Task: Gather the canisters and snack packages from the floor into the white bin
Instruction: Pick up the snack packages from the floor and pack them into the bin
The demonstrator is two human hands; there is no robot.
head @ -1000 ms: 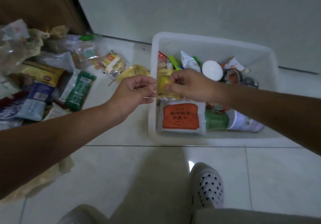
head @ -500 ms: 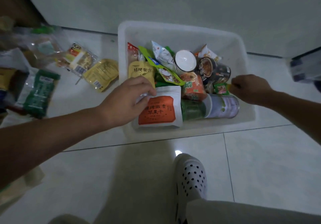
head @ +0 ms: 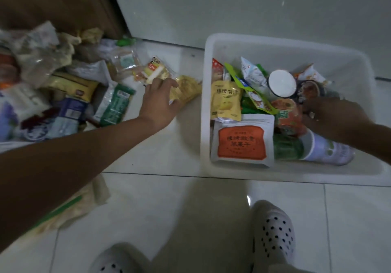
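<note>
Left grip: the left hand (head: 160, 101) is lying over the near end of the yellow packet (head: 188, 90), with its fingers spread across the top and its thumb sitting at the near edge. It is touching the packet but not plainly pinching it.
Right grip: the right hand (head: 334, 116) is resting low inside the white bin (head: 206, 103) among the packets. It is showing dark and blurred, so I cannot tell whether it is holding anything.
Packet position: the yellow packet is lying flat on the floor tile, just beside the bin's left wall.
Likely handling: it is looking like a light, soft, crinkly film bag, so it is probably going to flex and sag when lifted. The glossy film may be slippery.
Where to hold: pinching a sealed edge or the near corner between thumb and fingers is looking safer than squeezing the middle, which could crush the contents.
Bin contents: the bin is holding an orange-labelled pouch (head: 241, 141), a white-lidded canister (head: 282, 83) and a canister lying on its side (head: 325, 150).
Left on the floor: a pile of packets (head: 74, 95) is waiting to the left, with a panda-labelled packet (head: 155, 71) lying just behind the hand.
</note>
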